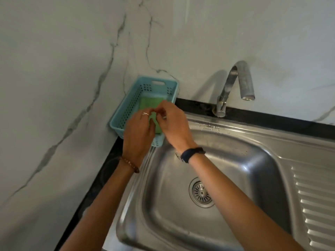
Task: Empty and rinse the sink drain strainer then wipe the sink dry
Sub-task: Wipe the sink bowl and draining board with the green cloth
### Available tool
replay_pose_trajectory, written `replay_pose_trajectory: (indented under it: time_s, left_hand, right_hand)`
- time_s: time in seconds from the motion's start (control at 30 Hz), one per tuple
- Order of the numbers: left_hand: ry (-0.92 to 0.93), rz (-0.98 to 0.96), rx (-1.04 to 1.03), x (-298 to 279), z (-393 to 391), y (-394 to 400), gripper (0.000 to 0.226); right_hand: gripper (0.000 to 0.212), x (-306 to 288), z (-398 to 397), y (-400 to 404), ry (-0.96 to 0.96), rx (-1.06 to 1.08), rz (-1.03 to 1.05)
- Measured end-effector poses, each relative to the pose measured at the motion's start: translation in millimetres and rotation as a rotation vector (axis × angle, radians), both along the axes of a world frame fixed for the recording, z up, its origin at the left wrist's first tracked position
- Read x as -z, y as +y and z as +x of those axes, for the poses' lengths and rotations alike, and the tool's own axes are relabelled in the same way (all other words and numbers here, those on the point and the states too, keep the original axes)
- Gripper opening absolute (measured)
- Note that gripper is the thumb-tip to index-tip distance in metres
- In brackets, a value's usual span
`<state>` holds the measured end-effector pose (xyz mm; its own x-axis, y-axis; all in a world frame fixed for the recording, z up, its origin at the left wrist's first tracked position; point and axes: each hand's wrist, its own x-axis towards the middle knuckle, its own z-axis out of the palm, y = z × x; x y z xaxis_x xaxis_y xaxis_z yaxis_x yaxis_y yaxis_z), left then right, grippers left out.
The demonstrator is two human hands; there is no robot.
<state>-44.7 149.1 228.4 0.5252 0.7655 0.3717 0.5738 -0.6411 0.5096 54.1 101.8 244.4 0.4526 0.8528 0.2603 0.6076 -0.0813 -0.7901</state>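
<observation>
Both hands, left hand and right hand, pinch fingertips together over the blue basket at ten o'clock from the slotted steel strainer, seated in the drain.

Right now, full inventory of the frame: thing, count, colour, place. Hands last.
basket: 1, light blue perforated plastic, on the counter corner left of the sink, against the wall
sponge: 1, green, inside the basket, partly hidden by the hands
sink: 1, stainless steel, basin centre, ribbed drainboard on the right
drain strainer: 1, metal, seated in the basin drain, partly covered by the right forearm
faucet: 1, silver gooseneck, behind the basin, no water running
counter: 1, black, edging the sink
wall: white marble look with grey veins
left hand: ring, beaded bracelet, over the basket
right hand: dark wristband, fingertips meeting the left hand's over the sponge
</observation>
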Motion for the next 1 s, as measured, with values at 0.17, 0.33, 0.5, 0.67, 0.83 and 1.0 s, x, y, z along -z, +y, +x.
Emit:
replay_pose_trajectory:
  time_s: [0.17,0.33,0.5,0.67,0.83,1.0]
  left_hand:
    - [0.254,-0.077,-0.16,24,-7,45,0.027]
    - [0.264,0.016,-0.292,48,-7,47,0.033]
    - [0.303,0.024,-0.307,53,-7,51,0.031]
    - [0.26,0.005,-0.311,51,-6,50,0.031]
    - [-0.028,-0.253,-0.266,36,-8,50,0.024]
    - [-0.794,-0.869,-0.148,-12,16,12,0.024]
  right_hand:
    - [0.025,6,11,65,-0.187,-0.061,-0.344]
    - [0.034,41,8,109,-0.198,-0.118,-0.611]
    - [0.046,66,2,131,-0.605,-0.102,-0.728]
    - [0.028,49,15,129,-0.334,-0.126,-0.645]
    - [0.024,-12,36,88,0.531,0.016,-0.171]
    - [0.021,-39,40,7,1.147,0.042,0.128]
